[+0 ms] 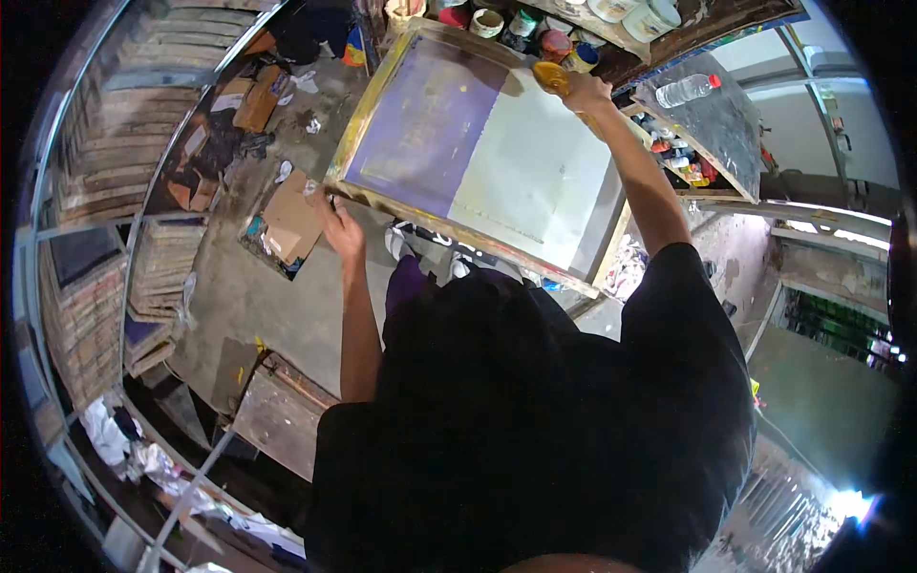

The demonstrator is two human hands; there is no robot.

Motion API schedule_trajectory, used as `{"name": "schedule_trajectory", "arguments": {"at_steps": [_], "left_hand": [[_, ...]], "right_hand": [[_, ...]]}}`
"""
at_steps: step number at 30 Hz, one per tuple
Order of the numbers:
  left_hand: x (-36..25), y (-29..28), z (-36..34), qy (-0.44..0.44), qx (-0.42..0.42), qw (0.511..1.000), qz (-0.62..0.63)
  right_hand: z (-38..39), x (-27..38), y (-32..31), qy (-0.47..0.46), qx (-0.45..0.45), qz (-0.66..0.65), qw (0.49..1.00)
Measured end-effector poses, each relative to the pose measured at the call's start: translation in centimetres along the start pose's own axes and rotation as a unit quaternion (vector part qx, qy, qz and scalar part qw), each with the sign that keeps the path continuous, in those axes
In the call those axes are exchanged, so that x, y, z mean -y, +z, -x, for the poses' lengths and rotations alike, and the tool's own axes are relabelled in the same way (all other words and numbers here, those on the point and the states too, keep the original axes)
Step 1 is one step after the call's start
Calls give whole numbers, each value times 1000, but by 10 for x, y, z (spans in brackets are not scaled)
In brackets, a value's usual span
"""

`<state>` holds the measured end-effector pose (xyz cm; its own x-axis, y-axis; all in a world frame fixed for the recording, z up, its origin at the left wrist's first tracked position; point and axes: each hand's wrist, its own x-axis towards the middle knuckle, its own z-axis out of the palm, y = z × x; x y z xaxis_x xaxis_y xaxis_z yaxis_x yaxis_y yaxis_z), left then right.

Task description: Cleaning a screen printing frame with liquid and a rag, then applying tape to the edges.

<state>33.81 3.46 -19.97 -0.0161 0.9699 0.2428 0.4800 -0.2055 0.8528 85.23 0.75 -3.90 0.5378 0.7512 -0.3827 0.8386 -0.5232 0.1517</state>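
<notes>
A large wooden-framed printing screen lies in front of me, its surface part purple and part pale grey-white. At its far right edge, my right hand is closed around a glossy amber-yellow thing. That thing shows on both sides of the hand, but my fingers cover its middle and its exact kind is unclear. My left hand is raised beside the frame's near left corner, thumb and fingers apart. Nothing shows in it, and whether it touches the frame is unclear.
Paint tubs line the shelf behind the screen. A clear bottle with a red cap lies on a dark tabletop at right. Left of me a cardboard piece covers a box on the floor; racks of stacked frames stand farther left.
</notes>
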Motion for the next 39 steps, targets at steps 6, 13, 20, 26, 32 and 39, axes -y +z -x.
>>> {"name": "schedule_trajectory", "arguments": {"at_steps": [6, 13, 20, 26, 32, 39], "left_hand": [[-5, -4, -42, -4, 33, 999, -10], [26, -9, -66, -22, 59, 998, 25], [42, -7, -74, 0, 76, 997, 26], [40, -14, -75, -73, 98, 992, 36], [38, -20, -73, -35, 71, 996, 31], [46, -29, -71, -60, 55, 995, 53]], "right_hand": [[0, -47, 16, 84, 22, 21, 996], [0, -54, 20, 136, 25, 59, 989], [-22, -16, 0, 122, 56, 41, 990], [-51, 25, -21, 93, 69, 59, 992], [-84, 65, -39, 20, 77, 90, 993], [-138, 100, -39, -8, 20, 79, 997]]}}
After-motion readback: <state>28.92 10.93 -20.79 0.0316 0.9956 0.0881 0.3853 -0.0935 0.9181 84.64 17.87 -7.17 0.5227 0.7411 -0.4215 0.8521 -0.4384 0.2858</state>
